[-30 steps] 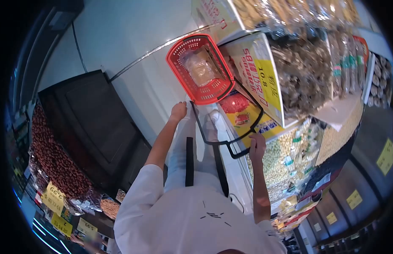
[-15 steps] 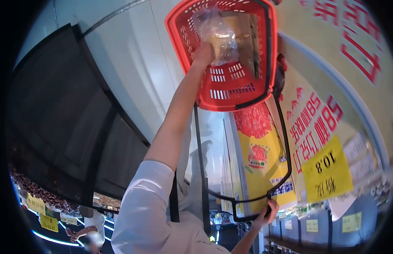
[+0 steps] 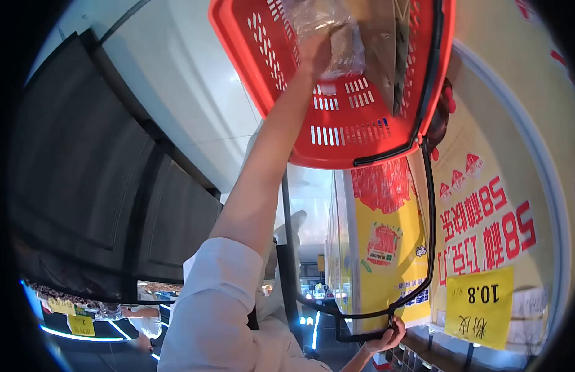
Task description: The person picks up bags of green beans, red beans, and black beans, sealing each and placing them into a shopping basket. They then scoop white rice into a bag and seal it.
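Observation:
My left hand reaches into a red basket at the top of the view. It grips the near side of a clear plastic bag with light brown contents; its fingertips are partly hidden. Brown packaging lies beside the bag, along the basket's right inner wall. Low in the view, my right hand is closed round the grip of the basket's long black handle.
A yellow box with red print stands beneath the handle. Right of it are a panel with red lettering and a yellow price sign. Dark cabinets fill the left. Part of a person shows at lower left.
The basket looks larger and its lower rim has shifted slightly down and right. My left hand and the bag have moved up a little within the view; my right hand sits lower.

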`<state>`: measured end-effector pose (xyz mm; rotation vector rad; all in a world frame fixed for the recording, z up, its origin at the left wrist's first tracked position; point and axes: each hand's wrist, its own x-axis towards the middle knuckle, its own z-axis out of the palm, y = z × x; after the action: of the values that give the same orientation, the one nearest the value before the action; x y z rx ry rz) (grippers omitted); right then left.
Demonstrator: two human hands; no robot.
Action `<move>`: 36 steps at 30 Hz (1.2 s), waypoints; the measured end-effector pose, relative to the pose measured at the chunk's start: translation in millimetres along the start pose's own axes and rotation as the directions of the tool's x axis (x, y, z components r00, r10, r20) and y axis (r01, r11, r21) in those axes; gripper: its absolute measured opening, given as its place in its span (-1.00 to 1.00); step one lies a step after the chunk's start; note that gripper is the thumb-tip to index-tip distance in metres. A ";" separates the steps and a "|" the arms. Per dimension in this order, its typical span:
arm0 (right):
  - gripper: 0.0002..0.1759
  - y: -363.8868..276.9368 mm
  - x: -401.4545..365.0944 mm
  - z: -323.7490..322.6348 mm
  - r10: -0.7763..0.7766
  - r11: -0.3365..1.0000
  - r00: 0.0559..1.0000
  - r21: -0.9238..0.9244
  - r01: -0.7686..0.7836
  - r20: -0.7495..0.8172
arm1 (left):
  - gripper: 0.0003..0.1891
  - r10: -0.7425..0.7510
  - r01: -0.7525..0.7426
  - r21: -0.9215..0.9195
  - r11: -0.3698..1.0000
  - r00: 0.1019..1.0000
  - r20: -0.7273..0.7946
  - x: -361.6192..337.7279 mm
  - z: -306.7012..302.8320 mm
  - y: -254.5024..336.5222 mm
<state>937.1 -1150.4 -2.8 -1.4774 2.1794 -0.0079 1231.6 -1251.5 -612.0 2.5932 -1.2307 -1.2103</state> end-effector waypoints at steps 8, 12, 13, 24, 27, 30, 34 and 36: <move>-0.75 3.9 -1.5 -0.2 0.030 0.999 0.999 0.012 -0.031 0.032 | -0.93 0.401 -0.450 -0.259 0.855 0.889 -0.222 -187.3 -94.3 50.6; -0.80 8.6 -3.7 1.7 -0.021 0.995 1.000 0.099 0.020 0.014 | -0.90 0.434 -0.447 -0.340 0.827 0.893 -0.117 -270.1 -189.5 61.2; -0.81 3.4 -2.2 2.9 -0.037 0.991 0.999 0.132 0.037 -0.003 | -0.90 0.464 -0.480 -0.317 0.818 0.876 -0.128 -291.1 -212.0 63.8; -0.73 21.5 -73.6 -94.1 -0.172 0.902 0.964 0.361 0.238 -0.204 | -0.76 0.412 -0.436 -0.292 0.851 0.900 -0.144 -467.2 -368.6 88.3; -0.73 78.7 -128.7 -119.3 -0.029 0.797 1.000 0.604 0.022 0.002 | -0.76 0.455 -0.502 -0.183 0.845 0.855 -0.249 -508.8 -392.3 94.5; -0.70 146.9 -191.5 -123.6 0.109 0.802 0.986 0.574 -0.164 0.129 | -0.77 0.499 -0.562 -0.208 0.801 0.817 -0.289 -544.1 -401.5 103.9; -0.31 222.2 -301.7 -96.7 0.347 0.786 0.707 0.220 -0.578 0.616 | -0.73 0.571 -0.627 -0.323 0.710 0.779 -0.257 -594.7 -409.3 134.1; -0.27 229.6 -330.2 -94.4 0.278 0.401 0.410 0.283 -0.872 0.869 | -0.74 0.591 -0.647 -0.328 0.689 0.763 -0.262 -629.2 -409.4 169.3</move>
<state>792.9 -793.8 147.8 0.0034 1.5755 -0.0185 1148.1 -1064.3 129.6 1.6998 -1.4659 -0.9774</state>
